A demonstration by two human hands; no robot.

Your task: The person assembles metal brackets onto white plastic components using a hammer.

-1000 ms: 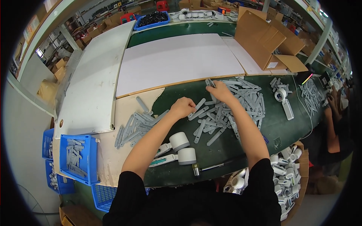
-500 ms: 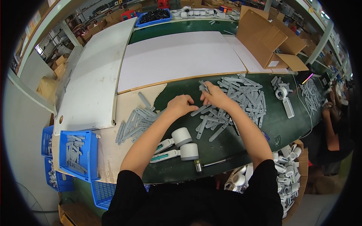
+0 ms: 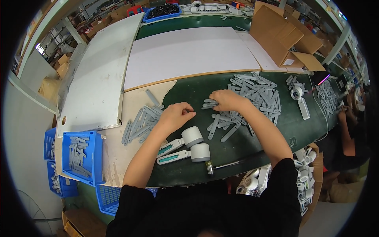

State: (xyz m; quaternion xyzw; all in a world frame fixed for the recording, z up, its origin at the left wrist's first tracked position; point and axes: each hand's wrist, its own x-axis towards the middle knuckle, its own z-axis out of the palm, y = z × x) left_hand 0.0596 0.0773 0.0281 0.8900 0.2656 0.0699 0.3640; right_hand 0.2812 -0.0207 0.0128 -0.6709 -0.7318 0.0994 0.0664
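My right hand is closed around a small bunch of grey plastic strips, whose ends stick out to the left of the fingers. They are long, narrow pieces with rounded ends, like handle covers. A large loose pile of the same strips spreads beside and behind that hand. To the left, my left hand hovers with fingers loosely curled and the thumb apart; nothing shows between them. Another heap of grey strips lies left of it on a tan board. Two white handheld fans rest just in front of me.
A screwdriver lies near the table's front edge. Blue bins with strips stand at left. A white fan lies at right, past the pile. Cardboard boxes sit behind and below right, the lower holding fan parts. A co-worker's arm shows far right.
My right hand has come down onto the table side of the pile, and the strips it holds now lie lower and level. My left hand has drawn a little left, away from the pile.
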